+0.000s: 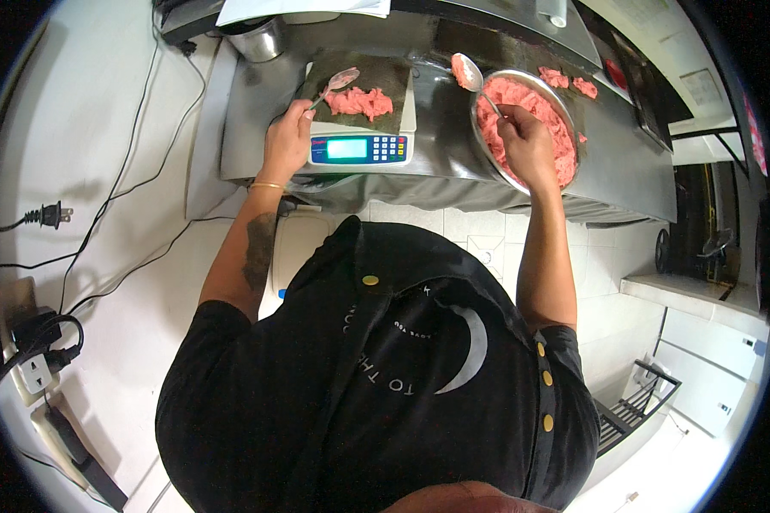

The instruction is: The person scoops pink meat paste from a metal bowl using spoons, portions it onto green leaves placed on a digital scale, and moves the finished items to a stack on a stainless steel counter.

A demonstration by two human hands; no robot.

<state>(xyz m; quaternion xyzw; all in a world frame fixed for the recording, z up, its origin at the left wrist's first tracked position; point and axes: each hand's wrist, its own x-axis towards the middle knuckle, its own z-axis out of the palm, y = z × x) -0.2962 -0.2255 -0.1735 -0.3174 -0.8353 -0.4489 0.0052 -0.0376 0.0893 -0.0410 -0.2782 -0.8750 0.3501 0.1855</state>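
My left hand (289, 141) grips a spoon (343, 79) whose bowl is smeared with pink. The spoon is over a dark sheet (385, 73) that lies on a digital kitchen scale (405, 147) with a lit display. On this sheet sits a lump of pink minced meat (364, 104), just right of the spoon. Above a round metal bowl (477, 147), my right hand (528, 144) is closed around the handle of a second spoon (467, 73). That spoon's head, carrying some pink meat, sticks out past the bowl's left rim. Pink minced meat (549, 111) fills the bowl.
Small lumps of pink meat (553, 78) lie behind the bowl to the right. A metal pot (259, 40) and white papers (304, 8) are at the back left of the steel table (441, 145). Cables (120, 192) run along the left wall.
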